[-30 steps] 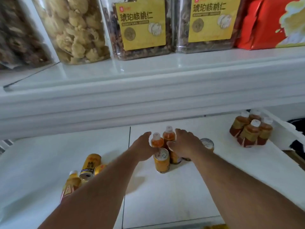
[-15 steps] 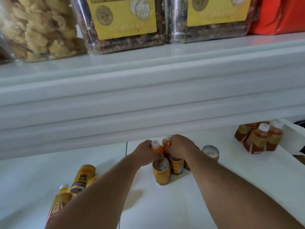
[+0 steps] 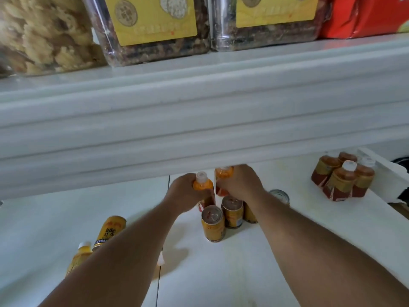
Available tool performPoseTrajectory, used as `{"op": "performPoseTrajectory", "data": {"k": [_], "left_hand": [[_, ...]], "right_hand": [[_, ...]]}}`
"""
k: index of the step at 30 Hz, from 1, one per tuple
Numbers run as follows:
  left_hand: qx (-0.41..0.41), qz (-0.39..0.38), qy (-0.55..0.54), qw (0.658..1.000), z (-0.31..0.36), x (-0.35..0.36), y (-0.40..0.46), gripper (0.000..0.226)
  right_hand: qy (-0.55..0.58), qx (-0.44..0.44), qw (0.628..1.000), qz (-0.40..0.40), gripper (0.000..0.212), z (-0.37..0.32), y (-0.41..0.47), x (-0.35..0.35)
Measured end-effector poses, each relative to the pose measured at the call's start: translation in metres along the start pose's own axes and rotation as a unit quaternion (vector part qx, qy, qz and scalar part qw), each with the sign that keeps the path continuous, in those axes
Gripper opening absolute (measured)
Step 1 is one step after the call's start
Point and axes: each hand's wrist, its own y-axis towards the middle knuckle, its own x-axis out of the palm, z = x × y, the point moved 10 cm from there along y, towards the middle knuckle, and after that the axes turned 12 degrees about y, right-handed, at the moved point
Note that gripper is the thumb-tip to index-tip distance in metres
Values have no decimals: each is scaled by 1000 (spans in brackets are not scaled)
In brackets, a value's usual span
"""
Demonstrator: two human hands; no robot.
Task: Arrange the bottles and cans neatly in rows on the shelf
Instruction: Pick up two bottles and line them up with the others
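White shelf (image 3: 287, 251) held upright cans (image 3: 213, 223) mid-surface, bottle pack (image 3: 342, 180) far right. Left hand (image 3: 184, 192) gripped one orange bottle (image 3: 202, 187), right hand (image 3: 240, 183) another (image 3: 223, 176), side by side. Snack jars (image 3: 152, 27) on ledge above.

Two bare forearms rise from the lower corners of the frame and converge toward its middle. The left hand (image 3: 184, 191), just left of centre, is knuckles-up with its fingers curled round an orange bottle (image 3: 202, 188), the thumb side turned toward the other hand. The right hand (image 3: 240, 185), just right of centre and slightly higher, grips a second orange bottle (image 3: 222, 177) the same way. The two hands sit close together, nearly touching.
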Motion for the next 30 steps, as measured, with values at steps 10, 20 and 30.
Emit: {"op": "performPoseTrajectory", "data": {"k": [10,20,30], "left_hand": [[65,71,-61,993,61,-72,-45,48],[48,42,-111,992,87,-67,-87,37],[6,14,-107,994,129,-42,-167,38]], "right_hand": [[106,-130,983,77,23,-69,-52,-70],[86,-91,989,74,18,-57,-112,-122],[136,-50,988,55,29,2,-180,-172]]}}
